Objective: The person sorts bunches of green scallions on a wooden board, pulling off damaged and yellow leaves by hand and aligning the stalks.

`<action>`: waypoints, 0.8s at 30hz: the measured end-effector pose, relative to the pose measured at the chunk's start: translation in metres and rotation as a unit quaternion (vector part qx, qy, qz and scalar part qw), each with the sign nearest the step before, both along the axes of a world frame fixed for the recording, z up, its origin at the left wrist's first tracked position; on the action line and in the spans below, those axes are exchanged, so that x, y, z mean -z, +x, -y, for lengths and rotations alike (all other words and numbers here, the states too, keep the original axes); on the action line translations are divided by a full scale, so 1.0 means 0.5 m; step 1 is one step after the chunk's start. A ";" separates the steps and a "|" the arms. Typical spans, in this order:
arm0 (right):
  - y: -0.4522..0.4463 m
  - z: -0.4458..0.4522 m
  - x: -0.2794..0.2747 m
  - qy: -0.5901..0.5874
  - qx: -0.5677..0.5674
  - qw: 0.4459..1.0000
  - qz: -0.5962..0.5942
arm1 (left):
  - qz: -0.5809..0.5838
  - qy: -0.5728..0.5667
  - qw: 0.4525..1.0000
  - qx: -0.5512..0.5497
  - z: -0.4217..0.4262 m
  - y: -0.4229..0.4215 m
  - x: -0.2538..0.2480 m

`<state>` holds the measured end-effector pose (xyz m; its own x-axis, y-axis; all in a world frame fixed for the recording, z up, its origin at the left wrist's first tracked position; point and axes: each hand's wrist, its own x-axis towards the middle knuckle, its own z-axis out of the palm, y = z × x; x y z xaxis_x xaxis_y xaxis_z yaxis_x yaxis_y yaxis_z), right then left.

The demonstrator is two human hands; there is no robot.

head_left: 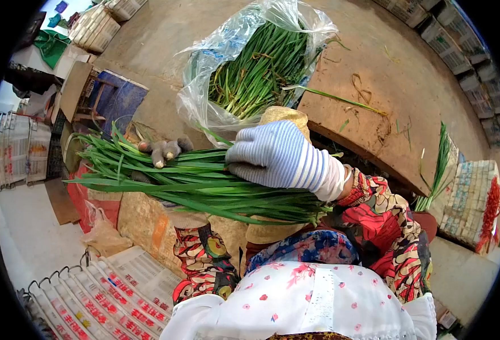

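Note:
A long bunch of green leafy stalks [204, 184] lies across my lap, its leaf tips to the left and its cut ends to the right. My left hand [164, 152], in a dirty grey glove with worn fingertips, comes from beneath the bunch and curls its fingers over the top. In a blue-and-white striped glove, my right hand [278, 156] rests on the upper side of the bunch, fingers bent down onto the leaves. Beyond it, a clear plastic bag [196, 85] stands open around more green stalks [261, 71].
A brown board [369, 107] with loose stalks and scraps lies at the right. Another green bunch [438, 170] leans near a crate with red ties [473, 198]. A printed white crate [102, 294] is at the lower left, and stacked crates [459, 51] line the upper right.

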<state>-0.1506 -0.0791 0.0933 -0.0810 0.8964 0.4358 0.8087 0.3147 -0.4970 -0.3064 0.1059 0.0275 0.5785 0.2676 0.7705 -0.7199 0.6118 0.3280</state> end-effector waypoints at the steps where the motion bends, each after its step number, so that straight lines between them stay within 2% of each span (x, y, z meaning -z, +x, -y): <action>1: -0.003 -0.003 0.000 -0.002 -0.003 0.991 -0.136 | 0.003 -0.003 1.000 -0.004 -0.002 -0.001 0.002; 2: -0.005 -0.004 0.000 -0.004 -0.005 0.963 -0.270 | 0.003 -0.007 1.000 -0.005 -0.002 -0.005 0.005; 3: -0.007 0.001 -0.022 -0.128 -0.026 0.878 -0.461 | 0.002 -0.012 1.000 -0.005 0.000 -0.006 0.005; 4: -0.001 -0.003 -0.038 -0.129 -0.060 0.830 -0.539 | 0.002 -0.015 1.000 -0.001 0.002 -0.007 0.005; 6: 0.004 -0.002 -0.090 -0.132 -0.054 0.783 -0.605 | 0.000 -0.019 1.000 0.007 0.007 -0.007 0.007; 7: -0.001 -0.008 -0.109 -0.103 -0.033 0.790 -0.604 | -0.001 -0.020 1.000 0.009 0.011 -0.007 0.007; 8: -0.007 -0.024 -0.106 -0.036 -0.032 0.828 -0.558 | -0.003 -0.023 1.000 0.012 0.009 -0.004 0.004; 10: 0.003 -0.031 -0.127 0.036 -0.053 0.938 -0.340 | -0.006 -0.029 0.999 0.016 0.012 -0.004 0.004; 11: 0.014 -0.041 -0.133 0.111 -0.029 0.986 -0.122 | -0.008 -0.032 0.999 0.019 0.014 -0.005 0.006; 12: 0.024 -0.048 -0.138 0.059 -0.001 0.997 0.058 | -0.009 -0.035 0.999 0.019 0.014 -0.005 0.006; 14: 0.026 -0.068 -0.136 -0.028 0.027 0.985 0.170 | -0.009 -0.043 0.999 0.021 0.014 -0.006 0.010; 15: 0.022 -0.068 -0.148 -0.027 0.029 0.984 0.173 | -0.010 -0.047 0.999 0.024 0.014 -0.007 0.010; 17: 0.007 -0.063 -0.174 0.107 -0.032 0.992 0.050 | -0.014 -0.051 0.998 0.023 0.014 -0.010 0.010; 18: -0.003 -0.064 -0.199 0.076 -0.045 0.996 0.004 | -0.015 -0.050 0.998 0.026 0.016 -0.009 0.010; 19: -0.011 -0.068 -0.213 0.069 -0.096 0.985 -0.123 | -0.018 -0.053 0.998 0.025 0.016 -0.009 0.010; 20: -0.015 -0.069 -0.227 0.060 -0.144 0.956 -0.247 | -0.019 -0.057 0.998 0.027 0.016 -0.009 0.010; 22: -0.013 -0.048 -0.289 -0.017 -0.150 0.864 -0.480 | -0.020 -0.062 0.997 0.033 0.020 -0.006 0.012; 24: 0.016 -0.011 -0.300 0.036 -0.154 0.809 -0.566 | -0.019 -0.065 0.997 0.034 0.017 -0.007 0.011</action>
